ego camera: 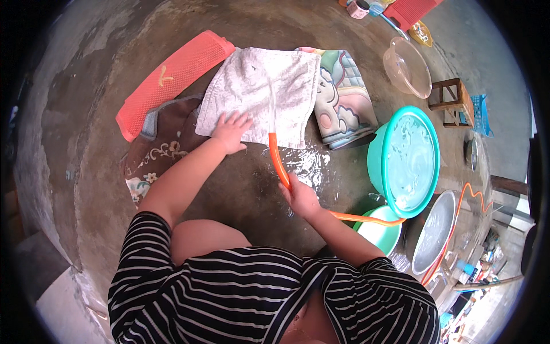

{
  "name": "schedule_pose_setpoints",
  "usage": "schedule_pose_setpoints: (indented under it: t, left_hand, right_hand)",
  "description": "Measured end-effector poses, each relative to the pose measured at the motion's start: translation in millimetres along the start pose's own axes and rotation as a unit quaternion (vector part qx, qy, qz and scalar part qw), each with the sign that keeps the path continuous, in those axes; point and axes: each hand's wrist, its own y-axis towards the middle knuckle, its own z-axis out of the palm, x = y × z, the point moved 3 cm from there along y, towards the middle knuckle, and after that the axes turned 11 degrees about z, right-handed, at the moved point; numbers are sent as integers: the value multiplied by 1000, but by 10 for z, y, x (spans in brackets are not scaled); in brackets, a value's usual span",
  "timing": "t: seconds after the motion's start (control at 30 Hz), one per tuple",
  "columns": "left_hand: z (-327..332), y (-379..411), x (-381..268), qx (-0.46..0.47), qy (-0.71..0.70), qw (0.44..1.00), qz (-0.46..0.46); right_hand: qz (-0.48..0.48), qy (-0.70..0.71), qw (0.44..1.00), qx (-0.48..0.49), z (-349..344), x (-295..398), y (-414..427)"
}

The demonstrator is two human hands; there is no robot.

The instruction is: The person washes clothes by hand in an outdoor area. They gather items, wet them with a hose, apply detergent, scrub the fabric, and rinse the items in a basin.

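Note:
A white cloth mat [258, 94] lies spread on the wet floor before me. My left hand [232, 132] rests palm down on its lower left part, fingers apart. In my right hand [301, 195] is an orange hose [279, 162], its open end at the mat's near edge. A stream of water runs from it over the mat. Partly under the mat's right side lies a mat with a colourful cartoon print [343, 99]. To the left is a brown floral mat [172, 129], and a rolled or folded red mat [176, 86] lies above it.
A green basin of water [435, 159] stands at right, near a smaller green basin [389, 249] and a metal basin [451, 241]. The hose trails over the smaller basin. Farther off are a clear plastic basin [391, 64], a wooden stool [464, 103] and a blue basket [482, 116].

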Motion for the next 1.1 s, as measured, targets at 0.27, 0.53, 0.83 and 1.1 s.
schedule_pose_setpoints:
  t: [0.27, 0.53, 0.83, 1.1]
  left_hand:
    - [442, 88, -607, -14, -140, 980, 138]
    - [480, 194, -242, -87, -64, 988, -106]
    - [-219, 623, -85, -241, -10, 967, -78]
    - [336, 120, -83, -26, -112, 983, -140]
  right_hand:
    - [-25, -9, 994, 109, 4, 80, 60]
    - [33, -4, 991, 132, 429, -213, 203]
    - [139, 139, 943, -267, -93, -705, 1434]
    - [240, 80, 957, -145, 48, -1033, 1180]
